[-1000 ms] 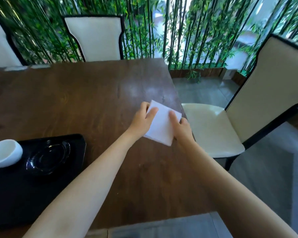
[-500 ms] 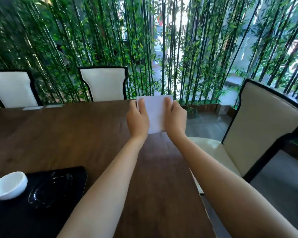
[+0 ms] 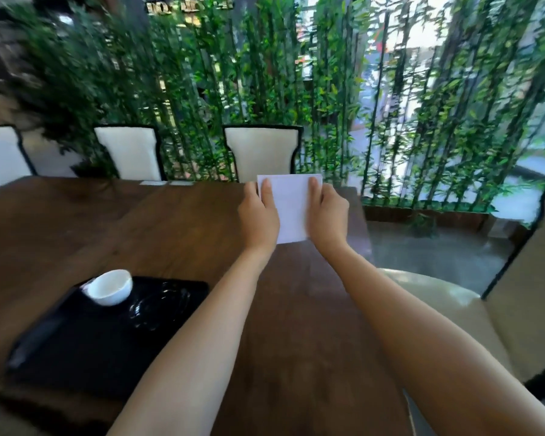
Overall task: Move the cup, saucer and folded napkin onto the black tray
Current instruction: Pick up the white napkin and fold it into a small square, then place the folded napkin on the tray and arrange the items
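Note:
A white folded napkin [image 3: 291,209] is held up in the air over the far right part of the table. My left hand [image 3: 258,215] grips its left edge and my right hand [image 3: 328,215] grips its right edge. The black tray [image 3: 85,347] lies on the table at the lower left. On its far end a white cup [image 3: 109,287] rests tilted, and beside it to the right sits a dark glass saucer [image 3: 158,305], hard to make out against the tray.
The dark wooden table [image 3: 158,234] runs left to right. Cream chairs [image 3: 263,151] with black frames stand along the far side, and another chair [image 3: 453,316] is close at the right. A bamboo screen [image 3: 328,89] rises behind the table.
Both hands lifted the napkin off the table edge and hold it upright in front of me. The view tilted up and swung left, so the tray now appears nearer the middle.

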Demonstrator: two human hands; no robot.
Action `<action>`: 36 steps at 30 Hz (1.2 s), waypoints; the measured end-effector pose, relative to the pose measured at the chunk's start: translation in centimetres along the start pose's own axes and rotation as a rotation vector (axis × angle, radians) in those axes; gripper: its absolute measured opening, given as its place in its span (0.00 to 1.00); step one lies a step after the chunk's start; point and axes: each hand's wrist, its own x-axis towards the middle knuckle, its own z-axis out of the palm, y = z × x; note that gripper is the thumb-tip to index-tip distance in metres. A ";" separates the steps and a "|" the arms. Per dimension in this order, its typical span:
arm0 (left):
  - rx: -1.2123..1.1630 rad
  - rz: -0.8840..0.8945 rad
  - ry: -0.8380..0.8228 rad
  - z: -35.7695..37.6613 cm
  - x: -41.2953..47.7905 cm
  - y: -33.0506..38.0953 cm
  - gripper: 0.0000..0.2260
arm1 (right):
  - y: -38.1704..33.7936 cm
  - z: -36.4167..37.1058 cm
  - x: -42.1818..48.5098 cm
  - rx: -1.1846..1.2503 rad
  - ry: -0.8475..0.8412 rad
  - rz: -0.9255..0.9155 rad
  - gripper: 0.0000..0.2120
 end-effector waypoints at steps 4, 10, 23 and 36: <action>0.136 -0.056 0.088 -5.0 0.6 -2.2 0.13 | -1.7 4.6 -2.3 0.047 -0.143 0.000 0.23; 0.281 -0.076 0.236 -12.7 1.9 -5.2 0.13 | -5.7 11.4 -6.0 0.140 -0.298 -0.032 0.23; 0.340 -0.132 0.264 -28.6 8.0 -15.3 0.14 | -12.7 27.4 -13.7 0.235 -0.523 0.005 0.23; 0.415 -0.521 -0.250 -34.9 3.5 -32.8 0.17 | -3.3 37.3 -27.2 0.018 -0.590 0.589 0.23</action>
